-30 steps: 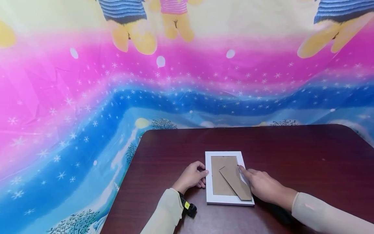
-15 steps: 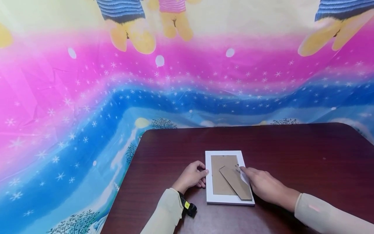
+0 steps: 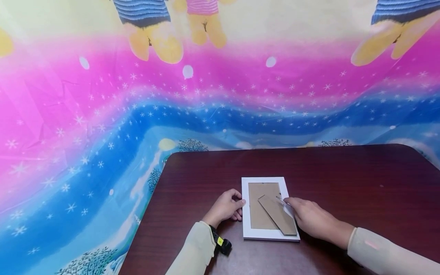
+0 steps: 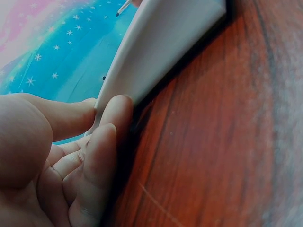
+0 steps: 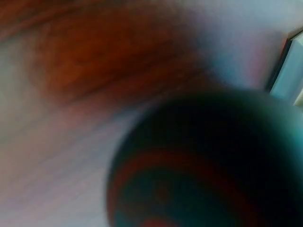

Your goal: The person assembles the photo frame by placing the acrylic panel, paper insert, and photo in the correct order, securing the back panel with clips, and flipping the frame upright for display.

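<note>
Silvery slim tool (image 3: 281, 199) gripped by the right hand (image 3: 309, 215): I see its tip shifted left, seemingly off the white rectangular frame (image 3: 245, 214) the left hand (image 3: 225, 207) pinches.

Bright head view, soft sheen on the near table (image 3: 256, 256); right wrist view dim, heavily blurred.

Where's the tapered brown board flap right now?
In the head view, the flap slants from the middle of the white rectangular frame down toward its lower-right corner, just left of the bare right hand.
</note>
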The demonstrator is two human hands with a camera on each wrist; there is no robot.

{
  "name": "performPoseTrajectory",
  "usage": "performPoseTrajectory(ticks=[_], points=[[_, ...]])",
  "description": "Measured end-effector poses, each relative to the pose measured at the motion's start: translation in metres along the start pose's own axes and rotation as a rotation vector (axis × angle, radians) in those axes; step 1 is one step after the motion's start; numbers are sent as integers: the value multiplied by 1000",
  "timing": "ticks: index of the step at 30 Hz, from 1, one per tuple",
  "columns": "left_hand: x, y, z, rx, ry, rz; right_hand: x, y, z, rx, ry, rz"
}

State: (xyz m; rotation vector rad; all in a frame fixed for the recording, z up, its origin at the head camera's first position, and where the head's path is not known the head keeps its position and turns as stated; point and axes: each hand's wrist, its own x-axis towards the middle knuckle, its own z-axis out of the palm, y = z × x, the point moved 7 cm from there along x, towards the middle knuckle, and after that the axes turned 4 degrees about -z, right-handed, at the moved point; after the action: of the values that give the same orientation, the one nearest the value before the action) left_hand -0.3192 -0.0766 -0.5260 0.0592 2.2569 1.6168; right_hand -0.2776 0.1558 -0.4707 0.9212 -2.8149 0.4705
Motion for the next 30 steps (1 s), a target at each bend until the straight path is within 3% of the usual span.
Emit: performPoseTrajectory(ticks=[10,30], points=[[-1,1,0,-7,5,-9,3,-1,-6,-16,-2,11],[0,-1,0,-15,4,-9,0,-9,-15,-16,56,-119]])
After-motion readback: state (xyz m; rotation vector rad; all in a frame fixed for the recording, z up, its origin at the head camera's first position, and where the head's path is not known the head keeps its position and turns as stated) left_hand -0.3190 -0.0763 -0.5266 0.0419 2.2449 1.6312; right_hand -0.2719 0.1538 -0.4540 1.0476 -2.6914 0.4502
